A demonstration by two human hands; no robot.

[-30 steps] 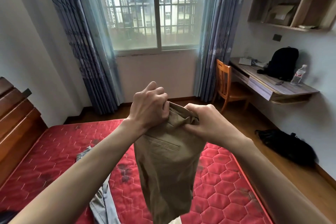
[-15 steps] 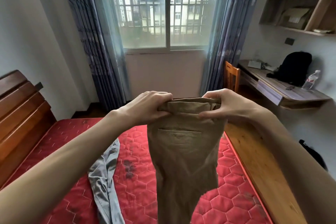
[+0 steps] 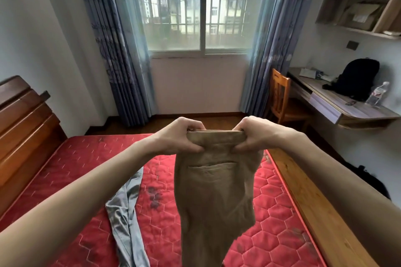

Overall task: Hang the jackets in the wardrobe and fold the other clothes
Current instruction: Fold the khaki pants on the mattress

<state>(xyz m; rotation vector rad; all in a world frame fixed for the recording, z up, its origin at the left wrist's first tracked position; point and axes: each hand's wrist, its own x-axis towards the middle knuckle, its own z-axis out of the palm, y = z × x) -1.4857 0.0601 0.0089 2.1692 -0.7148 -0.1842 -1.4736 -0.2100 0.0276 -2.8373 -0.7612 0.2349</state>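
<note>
khaki trousers (image 3: 213, 197) — hanging, back pocket showing (creased) | left hand (image 3: 180, 136) grips waistband | right hand (image 3: 256, 134) grips waistband

1. The left hand (image 3: 181, 135) is bare, with no glove, ring or watch.
2. The right hand (image 3: 253, 133) is likewise bare.
3. Both forearms are uncovered to the frame's edge; no sleeve shows.
</note>
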